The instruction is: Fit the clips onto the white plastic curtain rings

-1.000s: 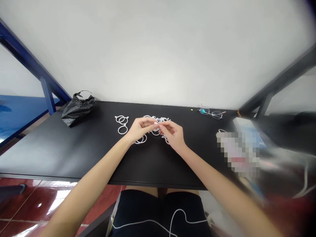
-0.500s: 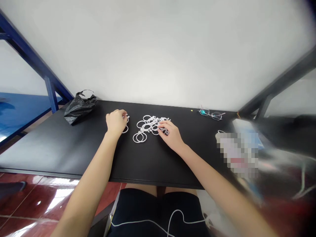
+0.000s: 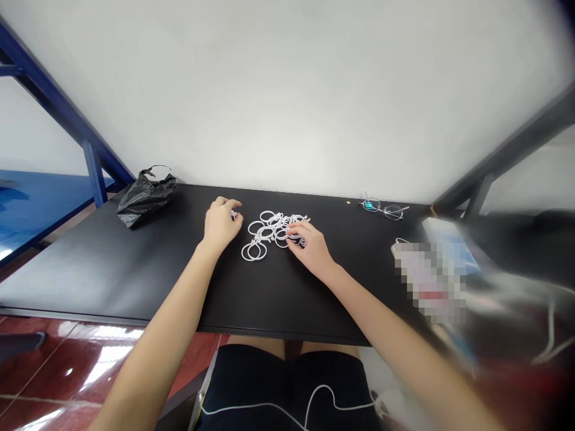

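Observation:
A loose pile of white rings (image 3: 257, 251) with small knobbed ends, like hair ties or cable loops, lies on the black table (image 3: 269, 293). My right hand (image 3: 311, 241) rests at the right side of this pile, fingers curved over it, with a gap between thumb and forefinger. To the left of the pile is my left hand (image 3: 221, 224), thumb and forefinger apart. A small white piece (image 3: 233, 214) shows between those fingers; the rest of it is hidden by the hand, and I see no firm grip on it.
A crumpled black plastic bag (image 3: 146, 197) sits at the back left. Eyeglasses (image 3: 381, 208) lie near the wall (image 3: 287, 108). On the right are a blurred-out item (image 3: 429, 281) and a white-and-blue box (image 3: 451, 245). A white cable (image 3: 251, 405) crosses my lap.
My left hand has shifted slightly right and its thumb and forefinger have spread; the rings beside it are now mostly covered. My right hand has stayed at the pile.

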Available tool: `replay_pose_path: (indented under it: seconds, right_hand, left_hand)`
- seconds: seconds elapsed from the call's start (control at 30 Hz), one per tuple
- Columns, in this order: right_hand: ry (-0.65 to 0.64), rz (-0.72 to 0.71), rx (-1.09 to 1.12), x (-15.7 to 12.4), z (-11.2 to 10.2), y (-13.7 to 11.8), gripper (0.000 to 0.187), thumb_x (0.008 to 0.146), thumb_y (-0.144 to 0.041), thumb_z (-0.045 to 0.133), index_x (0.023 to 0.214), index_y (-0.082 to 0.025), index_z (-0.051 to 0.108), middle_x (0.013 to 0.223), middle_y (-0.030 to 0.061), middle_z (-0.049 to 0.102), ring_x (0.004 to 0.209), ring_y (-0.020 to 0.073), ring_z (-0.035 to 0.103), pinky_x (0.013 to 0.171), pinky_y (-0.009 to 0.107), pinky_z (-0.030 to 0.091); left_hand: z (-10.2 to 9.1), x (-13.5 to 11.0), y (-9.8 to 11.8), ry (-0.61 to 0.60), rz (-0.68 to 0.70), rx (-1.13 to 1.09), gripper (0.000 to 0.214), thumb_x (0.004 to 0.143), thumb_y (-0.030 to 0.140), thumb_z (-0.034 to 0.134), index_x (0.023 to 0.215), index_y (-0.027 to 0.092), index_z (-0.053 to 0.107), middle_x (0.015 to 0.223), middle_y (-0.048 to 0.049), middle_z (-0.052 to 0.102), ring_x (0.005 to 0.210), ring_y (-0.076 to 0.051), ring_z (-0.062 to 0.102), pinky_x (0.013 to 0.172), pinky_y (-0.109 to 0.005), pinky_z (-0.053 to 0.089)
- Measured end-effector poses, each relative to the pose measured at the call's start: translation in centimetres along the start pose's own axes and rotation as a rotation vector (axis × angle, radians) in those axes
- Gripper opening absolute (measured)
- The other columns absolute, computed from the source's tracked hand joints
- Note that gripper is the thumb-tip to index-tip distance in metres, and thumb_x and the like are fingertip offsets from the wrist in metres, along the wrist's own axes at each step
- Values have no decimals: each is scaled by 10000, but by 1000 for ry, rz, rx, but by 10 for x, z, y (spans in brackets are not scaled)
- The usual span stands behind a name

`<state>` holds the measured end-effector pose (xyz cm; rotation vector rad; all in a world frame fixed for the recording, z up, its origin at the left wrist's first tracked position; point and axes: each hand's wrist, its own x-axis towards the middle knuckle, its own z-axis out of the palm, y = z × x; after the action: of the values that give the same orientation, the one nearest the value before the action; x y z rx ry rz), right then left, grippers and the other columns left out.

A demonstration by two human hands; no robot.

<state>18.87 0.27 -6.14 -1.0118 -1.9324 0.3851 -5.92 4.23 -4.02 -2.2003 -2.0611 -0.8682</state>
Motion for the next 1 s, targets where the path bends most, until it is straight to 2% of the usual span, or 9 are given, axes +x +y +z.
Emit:
replay_pose_path:
  seconds: [0.1, 0.17, 0.23, 0.37, 0.53, 0.77, 0.9, 1.0]
  right_hand:
    - [2, 5, -13, 0, 1, 0, 90, 816, -152, 608, 845, -213, 667, 1034, 87, 688, 1000, 230, 668, 927, 399, 528]
    - [3, 8, -20, 0, 1, -1, 90, 815, -156, 611, 843, -221, 666, 1034, 82, 688, 1001, 227, 668, 928, 396, 529]
    - [4, 11, -22, -1, 1, 0, 92, 814, -154, 611, 843, -223, 665, 1036, 79, 688, 1000, 224, 668, 928, 391, 529]
    - [11, 0, -24, -1, 1, 0, 90, 812, -145, 610, 843, -209, 666, 1032, 86, 689, 1000, 225, 666, 925, 387, 529]
    - [-6, 2, -44, -1, 0, -1, 103, 811, -132, 601, 842, -206, 666, 1029, 78, 689, 1006, 224, 664, 919, 378, 527]
    - [17, 57, -80, 0, 0, 0, 107, 790, -113, 616, 816, -207, 658, 998, 72, 693, 963, 232, 663, 899, 399, 522]
    - [34, 72, -99, 0, 0, 1, 99, 783, -113, 630, 810, -203, 661, 991, 71, 699, 951, 238, 665, 888, 417, 518]
    - [59, 52, -96, 0, 1, 0, 86, 789, -121, 634, 809, -200, 663, 981, 72, 705, 946, 241, 668, 883, 420, 521]
  left_hand:
    - [6, -2, 9, -96, 169, -197, 333, 789, 145, 477, 1058, 166, 672, 1065, -91, 615, 908, -227, 587, 859, -354, 482]
    - [12, -4, 12, -156, 254, -205, 362, 785, 114, 445, 1071, 162, 663, 1092, -95, 617, 1001, -244, 562, 937, -378, 458]
    - [17, -5, 13, -183, 279, -170, 365, 804, 114, 427, 1089, 148, 652, 1106, -113, 617, 1060, -263, 543, 982, -412, 432]
    - [22, -6, 12, -228, 249, -188, 283, 835, 186, 469, 1050, 137, 648, 1029, -123, 621, 905, -244, 598, 863, -396, 485]
    - [18, -6, 13, -244, 237, -250, 212, 814, 182, 508, 968, 155, 652, 863, -61, 660, 687, -181, 591, 699, -327, 476]
    - [16, -5, 16, -190, 265, -336, 153, 821, 220, 541, 893, 169, 667, 838, -37, 674, 623, -140, 583, 661, -292, 474]
    - [15, -5, 20, -137, 182, -484, 157, 812, 281, 591, 884, 167, 671, 847, -41, 695, 623, -137, 614, 632, -272, 496]
    - [13, -5, 25, -145, 115, -591, 188, 789, 322, 633, 876, 161, 676, 829, -51, 704, 627, -144, 631, 595, -260, 501]
